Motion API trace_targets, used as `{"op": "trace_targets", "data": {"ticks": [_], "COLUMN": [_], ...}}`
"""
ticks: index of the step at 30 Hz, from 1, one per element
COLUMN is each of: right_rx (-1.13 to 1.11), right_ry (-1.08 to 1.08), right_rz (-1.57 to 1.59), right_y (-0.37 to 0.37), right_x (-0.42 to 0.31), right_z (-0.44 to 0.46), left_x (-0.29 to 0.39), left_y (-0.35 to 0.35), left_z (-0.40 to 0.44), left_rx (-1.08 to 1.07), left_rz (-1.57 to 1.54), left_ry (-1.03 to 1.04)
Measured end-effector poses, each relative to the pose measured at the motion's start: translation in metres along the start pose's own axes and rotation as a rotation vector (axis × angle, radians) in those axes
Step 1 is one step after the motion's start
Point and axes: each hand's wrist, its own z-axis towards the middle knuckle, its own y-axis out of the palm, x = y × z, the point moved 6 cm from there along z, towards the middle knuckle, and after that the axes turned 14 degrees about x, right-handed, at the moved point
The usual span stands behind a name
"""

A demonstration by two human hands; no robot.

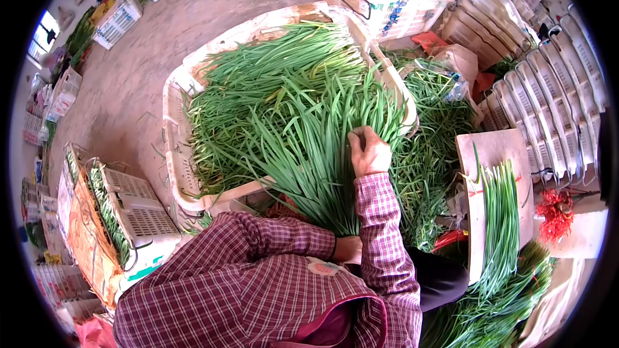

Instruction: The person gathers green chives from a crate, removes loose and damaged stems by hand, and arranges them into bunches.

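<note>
My left hand (349, 249) is closed round the gathered lower end of a bunch of garlic chives (316, 154), close to my lap; the sleeves partly hide it. The long green leaves fan up and away over the near rim of a white plastic crate (173, 135). Against the right side of the bunch, my right hand (371, 150) is closed with fingertips pinched together among the leaves. What lies between those fingertips is hidden. More loose chives (277, 67) lie in layers inside the crate.
Loose leaves (429, 154) are heaped right of the crate. A board (474, 219) carries a tidy chive bundle (500, 212), with red ties (556, 212) beside it. Stacked crates (548, 96) stand at right, another crate (387, 0) behind, and a crate of chives (138, 206) at left.
</note>
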Motion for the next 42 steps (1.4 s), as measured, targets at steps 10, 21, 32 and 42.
{"op": "trace_targets", "data": {"ticks": [10,21,32,42], "right_rx": [0.343,0.146,0.073,0.090], "right_ry": [0.389,0.252,-0.185,-0.238], "right_rz": [1.035,0.727,-0.163,-0.099], "right_y": [-0.038,-0.066,-0.037,-0.032], "right_x": [0.032,0.041,0.000,-0.004], "right_z": [0.008,0.052,0.078,0.077], "left_x": [0.001,0.010,0.005,0.008], "left_y": [0.012,-0.001,0.017,0.013], "left_z": [0.000,0.022,0.004,0.007], "left_rx": [-0.385,-0.357,-0.574,-0.433], "left_rz": [0.067,0.333,0.428,0.598], "left_ry": [-0.050,0.145,0.051,0.171]}}
